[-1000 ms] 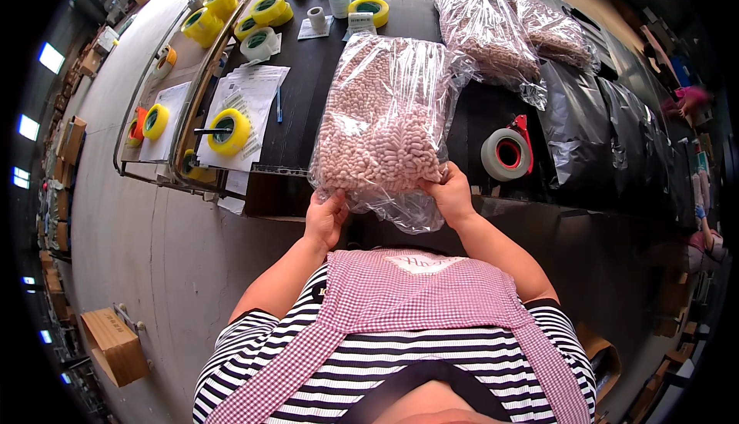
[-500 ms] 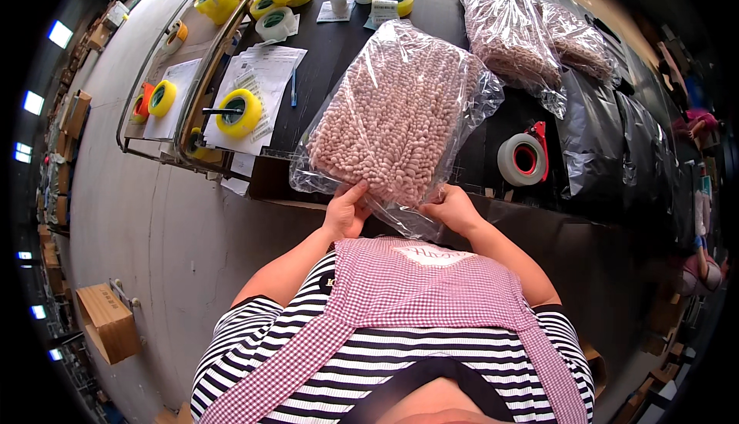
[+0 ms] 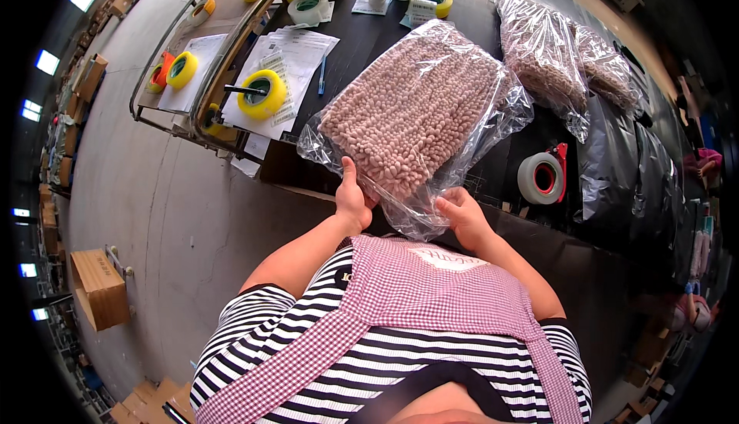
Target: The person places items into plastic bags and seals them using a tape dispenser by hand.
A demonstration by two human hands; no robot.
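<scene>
A folded, nubby pink chenille mat (image 3: 412,104) lies in a clear plastic bag (image 3: 419,216) at the near edge of the black table. My left hand (image 3: 354,202) holds the bag's near left corner, thumb up along the film and fingers partly hidden beneath. At the near right, my right hand (image 3: 465,217) pinches the loose plastic between thumb and fingers. The bag's near end hangs slack between both hands, over the table edge. To the right of it sits a red tape dispenser (image 3: 560,174) with a roll of clear tape.
More bagged pink mats (image 3: 543,58) lie at the back right, beside black plastic packages (image 3: 608,166). Papers (image 3: 289,46), a yellow tape roll (image 3: 262,94) and a blue pen (image 3: 322,75) lie left. A metal-framed cart (image 3: 165,112) adjoins the table. A cardboard box (image 3: 100,289) stands on the floor.
My left thumb has lifted from lying across the bag to pointing up along its corner. My right hand still grips the plastic. The whole view has shifted, so the table appears farther right.
</scene>
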